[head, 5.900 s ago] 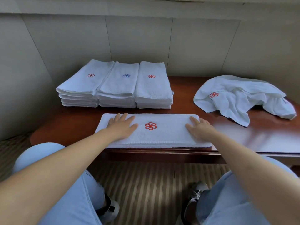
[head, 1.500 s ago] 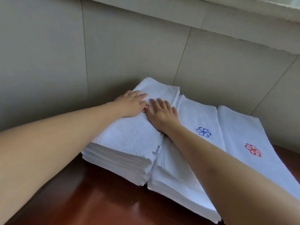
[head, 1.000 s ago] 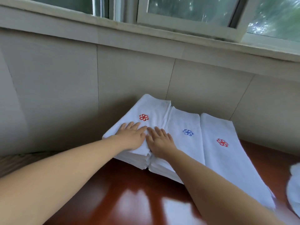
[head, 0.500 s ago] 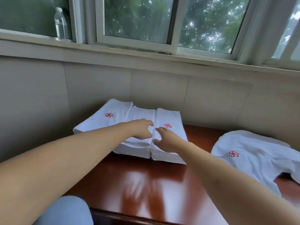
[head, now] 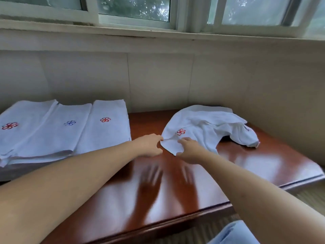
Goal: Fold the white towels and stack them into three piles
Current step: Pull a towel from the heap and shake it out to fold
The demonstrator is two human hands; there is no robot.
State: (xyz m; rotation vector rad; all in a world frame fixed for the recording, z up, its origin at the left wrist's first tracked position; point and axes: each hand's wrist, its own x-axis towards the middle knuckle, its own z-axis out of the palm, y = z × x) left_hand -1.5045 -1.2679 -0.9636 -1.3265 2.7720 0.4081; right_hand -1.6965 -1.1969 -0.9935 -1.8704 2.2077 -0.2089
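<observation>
- The step in hand looks like picking up the next unfolded towel (head: 207, 127), which lies crumpled on the right of the reddish wooden worktop (head: 175, 191), near the wall and well apart from the folded stacks.
- The right hand (head: 189, 150) pinches the towel's near corner, thumb under and fingers over the edge; the left hand (head: 149, 145) has its fingers loosely curled, fingertips just touching the same hem, with no firm grip that I can make out.
- To do it well, I would judge: take two adjacent corners, lift and shake the cloth flat, then lay it on the bare worktop in front with the red flower emblem (head: 181, 132) placed so that it ends up on top.
- Count: three piles (head: 63, 127) of folded towels, side by side and touching, on the left.
- Emblems on the top towels: two red, one blue.
- The crumpled heap may hold more than one towel; I cannot tell.
</observation>
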